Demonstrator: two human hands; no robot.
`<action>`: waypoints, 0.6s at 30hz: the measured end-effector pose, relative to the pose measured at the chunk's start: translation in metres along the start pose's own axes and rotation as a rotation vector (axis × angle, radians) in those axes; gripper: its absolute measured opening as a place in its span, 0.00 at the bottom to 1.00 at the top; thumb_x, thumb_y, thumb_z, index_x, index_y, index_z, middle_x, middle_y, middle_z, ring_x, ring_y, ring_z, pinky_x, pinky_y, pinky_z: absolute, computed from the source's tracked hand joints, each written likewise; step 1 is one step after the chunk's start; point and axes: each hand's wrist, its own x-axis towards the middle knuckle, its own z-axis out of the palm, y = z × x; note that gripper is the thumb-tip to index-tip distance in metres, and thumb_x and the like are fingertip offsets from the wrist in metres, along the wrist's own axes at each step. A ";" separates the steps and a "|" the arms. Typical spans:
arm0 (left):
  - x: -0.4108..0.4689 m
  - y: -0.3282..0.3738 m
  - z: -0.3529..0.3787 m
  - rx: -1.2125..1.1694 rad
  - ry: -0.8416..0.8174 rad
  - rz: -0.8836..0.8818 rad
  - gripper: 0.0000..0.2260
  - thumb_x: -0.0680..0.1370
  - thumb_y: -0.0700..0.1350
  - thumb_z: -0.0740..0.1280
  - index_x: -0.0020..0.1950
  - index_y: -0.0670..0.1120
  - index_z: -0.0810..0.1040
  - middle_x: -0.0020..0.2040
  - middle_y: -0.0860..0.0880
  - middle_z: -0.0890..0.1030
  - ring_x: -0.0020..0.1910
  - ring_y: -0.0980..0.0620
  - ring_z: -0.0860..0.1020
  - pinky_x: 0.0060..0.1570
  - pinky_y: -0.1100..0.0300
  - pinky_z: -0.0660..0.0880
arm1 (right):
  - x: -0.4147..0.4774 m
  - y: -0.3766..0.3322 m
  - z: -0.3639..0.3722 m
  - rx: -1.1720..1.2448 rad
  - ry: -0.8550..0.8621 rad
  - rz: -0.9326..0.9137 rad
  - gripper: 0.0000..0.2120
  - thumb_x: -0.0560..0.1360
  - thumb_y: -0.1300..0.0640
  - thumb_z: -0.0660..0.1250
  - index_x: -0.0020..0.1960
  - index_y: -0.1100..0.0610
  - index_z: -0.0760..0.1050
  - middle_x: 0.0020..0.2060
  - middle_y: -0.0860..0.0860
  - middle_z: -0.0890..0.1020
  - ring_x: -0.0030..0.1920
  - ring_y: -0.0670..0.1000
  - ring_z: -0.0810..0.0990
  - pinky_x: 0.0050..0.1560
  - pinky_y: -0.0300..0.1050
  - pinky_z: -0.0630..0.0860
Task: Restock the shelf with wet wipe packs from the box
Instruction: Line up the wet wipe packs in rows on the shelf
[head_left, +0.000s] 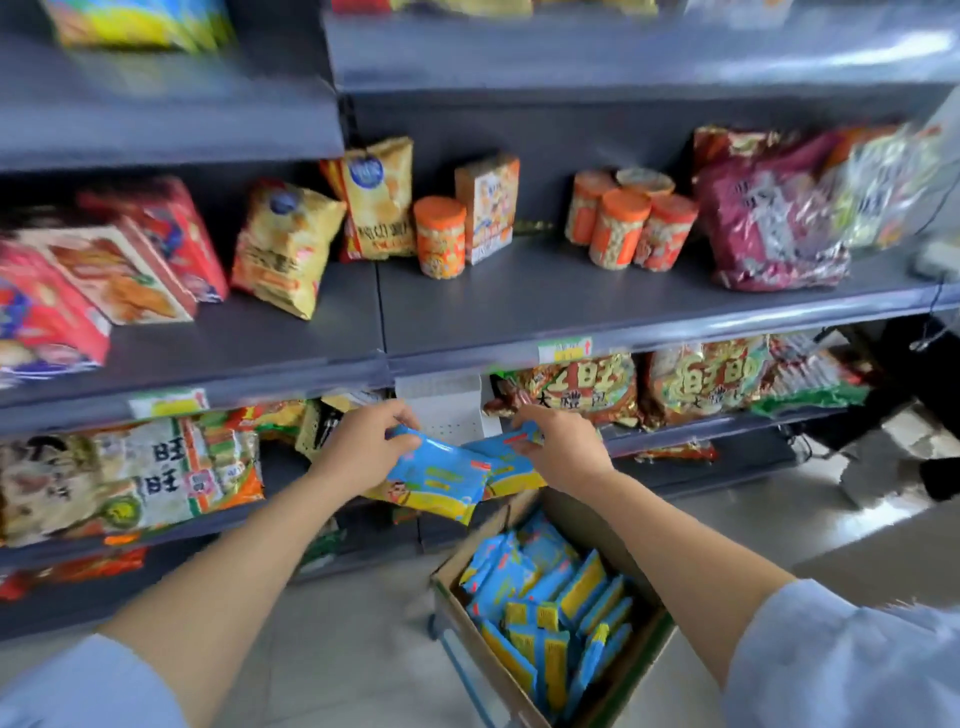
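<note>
My left hand (363, 444) grips one end of a blue and yellow wet wipe pack (436, 480) in front of the shelf (519, 306). My right hand (558, 447) holds a second blue wet wipe pack (506, 465) that overlaps the first one. Both packs hang in the air just above the open cardboard box (454, 613), which stands low at the centre right and holds several more blue and yellow packs (550, 603). The shelf level right behind my hands shows a white perforated back panel (447, 410).
Grey metal shelving fills the view. The middle shelf carries snack bags (288, 247), orange-lidded jars (440, 236) and a purple bag (769, 223), with bare room between them. Large snack bags (576, 387) sit on the lower shelf. The floor is pale tile (353, 649).
</note>
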 end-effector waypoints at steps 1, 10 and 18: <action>-0.002 -0.001 -0.020 -0.008 0.011 0.010 0.07 0.74 0.40 0.70 0.41 0.52 0.77 0.44 0.48 0.83 0.45 0.48 0.81 0.46 0.54 0.76 | 0.004 -0.012 -0.007 0.019 0.014 -0.012 0.07 0.76 0.53 0.68 0.54 0.51 0.76 0.40 0.51 0.78 0.43 0.56 0.77 0.35 0.45 0.65; -0.043 -0.012 -0.188 -0.099 0.115 0.116 0.05 0.75 0.36 0.70 0.41 0.45 0.80 0.32 0.47 0.83 0.29 0.61 0.79 0.34 0.61 0.72 | 0.031 -0.145 -0.051 0.158 0.107 -0.145 0.05 0.74 0.53 0.70 0.50 0.50 0.79 0.38 0.51 0.78 0.40 0.53 0.76 0.38 0.46 0.71; -0.069 -0.028 -0.299 -0.175 0.206 0.180 0.08 0.74 0.34 0.70 0.40 0.46 0.80 0.31 0.49 0.82 0.32 0.58 0.79 0.35 0.61 0.72 | 0.051 -0.262 -0.084 0.312 0.227 -0.302 0.06 0.71 0.59 0.74 0.45 0.49 0.80 0.33 0.46 0.75 0.37 0.57 0.79 0.39 0.52 0.78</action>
